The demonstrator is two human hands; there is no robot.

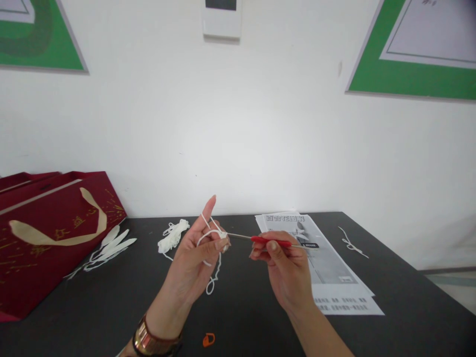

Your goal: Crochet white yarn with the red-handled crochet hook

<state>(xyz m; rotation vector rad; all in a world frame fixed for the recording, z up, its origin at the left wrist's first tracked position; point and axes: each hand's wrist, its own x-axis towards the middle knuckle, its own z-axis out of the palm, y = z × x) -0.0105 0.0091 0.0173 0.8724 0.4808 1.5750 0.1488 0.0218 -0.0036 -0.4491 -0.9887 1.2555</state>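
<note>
When read from left to right: at the left edge of the frame, dark red gift bag (pixel 55 233) with gold print and cream ribbon handle (pixel 55 242), set on black tabletop (pixel 241 317); in the upper left corner, green-bordered panel (pixel 59 44) on white wall (pixel 238 134). Just beside the bag, slim white leaf-shaped pieces (pixel 116 243) with trailing strands. Left of centre, yarn bundle (pixel 174 236), white and loosely gathered, near the left hand (pixel 197 255).

At lower centre, left hand with index finger raised and strand looped about it, thumb and fingers pinched on small yarn work (pixel 223 236); metallic band (pixel 156 339) at the wrist. Below the pinch, curling loose tail (pixel 219 265). At the bottom edge, orange stitch marker (pixel 206 341), apart from both hands.

Principal relation: red-handled hook (pixel 271 241) with long axis nearly level, slightly lower at right, and shaft directed left to the yarn work at the left fingertips; exact seat of the tip hidden. Nearer to the work, and touching it: left hand. Farther right, apart from it: right hand (pixel 288 265), closed in a pen-like hold about the red grip.

Appearance of the yarn work: white, compact at the pinch, open loops to its left; single stitches too small to tell. Appearance of the hook: thin grey shaft, bright red grip.

Right of centre, beyond the right hand, overlapping printed sheets (pixel 334 277); farther right, short knotted strand (pixel 350 245).
</note>
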